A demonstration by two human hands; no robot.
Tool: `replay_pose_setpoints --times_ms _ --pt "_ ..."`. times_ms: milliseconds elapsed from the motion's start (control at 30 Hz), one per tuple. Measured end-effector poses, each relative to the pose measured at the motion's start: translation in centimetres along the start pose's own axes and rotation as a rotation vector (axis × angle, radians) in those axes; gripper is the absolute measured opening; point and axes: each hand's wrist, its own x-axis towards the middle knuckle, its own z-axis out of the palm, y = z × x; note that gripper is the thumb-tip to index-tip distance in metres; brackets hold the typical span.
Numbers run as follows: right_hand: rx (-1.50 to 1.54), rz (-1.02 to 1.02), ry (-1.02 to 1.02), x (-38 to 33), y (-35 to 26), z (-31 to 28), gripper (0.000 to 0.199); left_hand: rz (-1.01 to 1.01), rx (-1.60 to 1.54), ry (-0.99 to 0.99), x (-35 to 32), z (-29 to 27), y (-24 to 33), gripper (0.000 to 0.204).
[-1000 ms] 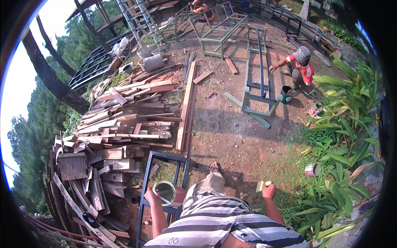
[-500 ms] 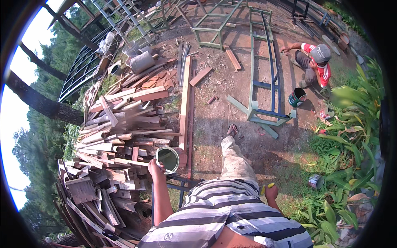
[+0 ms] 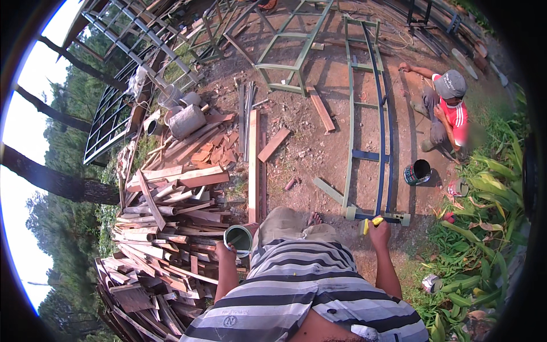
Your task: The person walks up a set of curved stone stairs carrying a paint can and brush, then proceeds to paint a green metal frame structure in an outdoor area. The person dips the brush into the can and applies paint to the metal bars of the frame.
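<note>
The left hand [image 3: 225, 251] is held out ahead of the torso [image 3: 285, 290], its fingers [image 3: 221, 245] curled in a grip. The left forearm [image 3: 227, 282] is bared and pointed nearly straight forward. The right hand [image 3: 380, 232] is held well apart, slightly farther forward, its fingers closed. The right forearm [image 3: 388, 272], also bare, is angled slightly inward. Beyond the torso, one foot [image 3: 314, 219] is partly shown.

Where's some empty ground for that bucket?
The bucket might fit on mostly bare dirt between the long plank and the green-and-blue frame. A narrow strip parts that frame from the black can. Crowded: wood pile left, plants right.
</note>
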Motion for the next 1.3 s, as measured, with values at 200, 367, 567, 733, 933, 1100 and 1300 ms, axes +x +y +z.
replay_pose_setpoints --times_ms 200,367,567,733,933,1100,1300 --pt "0.171 -0.239 0.128 15.2 -16.7 -2.0 0.016 -0.010 -0.021 0.103 3.0 10.1 2.5 0.016" --pt "0.159 -0.264 0.128 25.8 -22.4 3.6 0.014 -0.070 -0.023 0.214 7.6 19.3 5.6 0.018" --pt "-0.199 0.057 -0.032 32.4 -19.3 10.0 0.026 -0.151 -0.116 0.248 8.9 32.6 10.2 0.018" --pt "-0.233 0.110 -0.021 39.5 -24.7 9.4 0.028 0.064 -0.210 0.179 8.9 42.2 16.5 0.017" --pt "0.038 -0.053 0.137 52.3 -34.8 10.0 0.022 0.126 -0.053 -0.089 2.5 62.0 26.0 0.023" --pt "0.432 -0.135 0.023 63.2 -51.6 10.9 0.015 0.187 0.028 -0.329 -3.4 76.0 33.3 0.027" --pt "0.647 -0.333 -0.154 75.2 -65.8 15.3 0.014 0.195 0.025 -0.416 -4.7 89.3 38.0 0.029"
